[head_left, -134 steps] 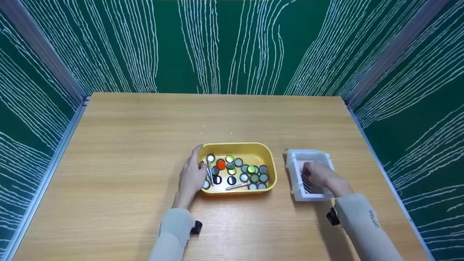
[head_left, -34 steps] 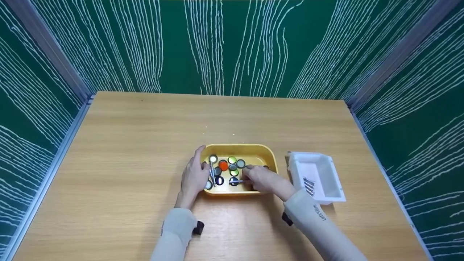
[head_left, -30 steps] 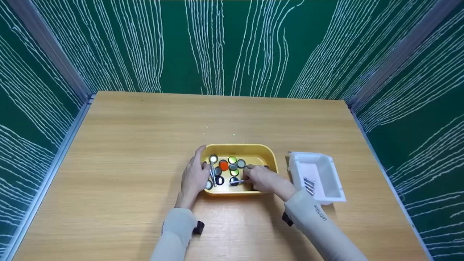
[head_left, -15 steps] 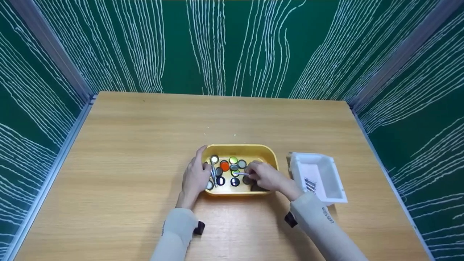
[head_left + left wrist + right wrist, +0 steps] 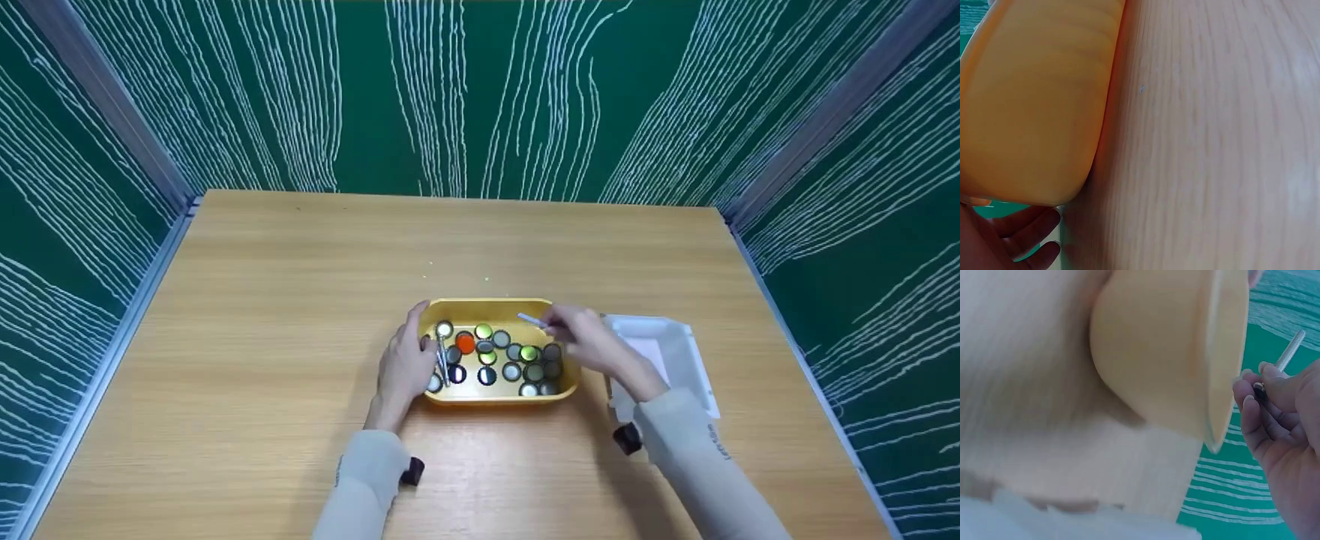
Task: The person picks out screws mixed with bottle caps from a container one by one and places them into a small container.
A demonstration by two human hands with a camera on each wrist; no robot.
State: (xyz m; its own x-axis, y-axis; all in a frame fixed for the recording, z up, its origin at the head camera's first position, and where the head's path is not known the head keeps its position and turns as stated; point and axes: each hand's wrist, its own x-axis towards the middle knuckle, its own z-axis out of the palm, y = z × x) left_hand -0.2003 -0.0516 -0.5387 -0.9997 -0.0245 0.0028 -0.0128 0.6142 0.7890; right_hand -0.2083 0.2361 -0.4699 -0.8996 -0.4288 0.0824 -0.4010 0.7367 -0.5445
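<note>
In the head view a yellow plastic bin [image 5: 499, 399] holds several bottle caps [image 5: 533, 373], one of them orange [image 5: 465, 343]. Silvery bolts [image 5: 442, 361] lie at its left end. My left hand [image 5: 405, 364] grips the bin's left end, thumb over the rim; in the left wrist view its fingers [image 5: 1030, 236] curl by the bin's corner. Over the bin's far right rim, my right hand [image 5: 592, 341] pinches a bolt [image 5: 532, 320] between thumb and fingers. The right wrist view shows the threaded end of that bolt [image 5: 1292, 351] sticking out past the thumb.
A white plastic bin [image 5: 694, 367] stands on the wooden table [image 5: 300, 300] right of the yellow one, partly covered by my right forearm. Green walls [image 5: 352, 97] with white lines enclose the table at the back and sides.
My right hand has lifted the bolt out from among the caps and moved it up and right, towards the white bin. The caps at the right show again. My left hand stays put.
</note>
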